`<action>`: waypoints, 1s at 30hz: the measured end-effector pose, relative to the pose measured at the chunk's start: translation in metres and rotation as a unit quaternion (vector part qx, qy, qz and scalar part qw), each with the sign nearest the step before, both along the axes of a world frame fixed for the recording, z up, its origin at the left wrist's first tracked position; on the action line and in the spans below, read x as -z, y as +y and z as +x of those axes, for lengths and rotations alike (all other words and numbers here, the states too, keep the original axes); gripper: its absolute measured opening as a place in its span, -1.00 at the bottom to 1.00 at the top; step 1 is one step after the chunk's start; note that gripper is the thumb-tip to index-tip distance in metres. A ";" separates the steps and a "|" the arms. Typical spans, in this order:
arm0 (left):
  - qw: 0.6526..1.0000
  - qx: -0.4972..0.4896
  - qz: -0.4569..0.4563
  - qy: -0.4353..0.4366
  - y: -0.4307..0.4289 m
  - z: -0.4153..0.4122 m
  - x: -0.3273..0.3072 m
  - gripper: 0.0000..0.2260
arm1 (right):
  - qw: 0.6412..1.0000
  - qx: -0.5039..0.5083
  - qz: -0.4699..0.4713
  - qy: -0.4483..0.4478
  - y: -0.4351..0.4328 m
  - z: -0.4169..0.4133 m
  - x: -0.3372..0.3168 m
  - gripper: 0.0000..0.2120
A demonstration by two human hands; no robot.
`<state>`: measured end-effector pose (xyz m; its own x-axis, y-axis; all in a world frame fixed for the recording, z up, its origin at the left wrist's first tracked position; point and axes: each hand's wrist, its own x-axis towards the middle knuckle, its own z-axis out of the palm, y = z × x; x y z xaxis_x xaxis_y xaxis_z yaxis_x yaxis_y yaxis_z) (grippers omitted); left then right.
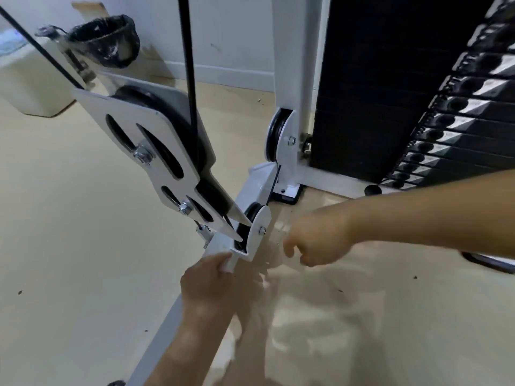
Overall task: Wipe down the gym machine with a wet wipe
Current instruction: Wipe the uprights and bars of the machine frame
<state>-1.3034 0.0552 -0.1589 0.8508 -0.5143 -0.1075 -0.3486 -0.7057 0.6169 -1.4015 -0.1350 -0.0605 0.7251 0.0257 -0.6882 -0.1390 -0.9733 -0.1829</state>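
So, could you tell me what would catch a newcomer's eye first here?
The big white pulley bracket slants across the centre-left, with the black weight stack at upper right. Low in the middle, the left hand grips a white wipe against the bar, the right hand curled beside it.

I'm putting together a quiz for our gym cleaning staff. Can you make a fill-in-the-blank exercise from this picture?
1. The left hand presses a white ___ on the bar.
2. The bin by the wall is lined with a ___ bag.
3. The weight stack stands at the picture's ___ side.
Missing words: wipe; black; right.
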 end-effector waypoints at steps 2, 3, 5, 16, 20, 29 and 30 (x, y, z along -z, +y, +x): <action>0.992 -0.011 -0.051 0.117 -0.013 -0.022 -0.010 -0.76 | 0.984 0.136 0.115 -0.013 -0.022 -0.011 -0.014 -0.55; 0.987 -0.012 -0.070 0.141 -0.023 -0.032 -0.016 -0.72 | 0.951 0.224 0.212 -0.004 -0.028 -0.019 -0.013 -0.49; 0.979 0.003 -0.132 0.155 -0.042 -0.048 -0.031 -0.69 | 0.857 0.345 0.383 0.011 -0.032 -0.036 0.000 -0.36; 0.856 0.347 0.213 -0.318 -0.091 -0.046 -0.063 -0.72 | 0.662 0.488 0.520 -0.230 -0.059 0.018 0.052 -0.81; 0.740 0.381 0.341 -0.437 -0.108 -0.022 -0.083 -0.52 | 0.603 0.431 0.670 -0.049 -0.056 0.039 0.052 -0.78; 0.581 0.401 0.564 -0.428 -0.108 -0.033 -0.073 -0.63 | 0.771 0.353 0.364 -0.385 -0.060 0.096 0.083 -0.84; 0.572 0.412 0.576 -0.414 -0.105 -0.035 -0.067 -0.65 | 0.832 0.275 0.309 -0.370 -0.057 0.108 0.084 -0.81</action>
<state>-1.3381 -0.0496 -0.0920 0.3750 -0.7705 -0.5154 -0.6921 0.1372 -0.7086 -1.2938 -0.1921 -0.1450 0.9632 -0.2674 -0.0272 -0.1595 -0.4872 -0.8586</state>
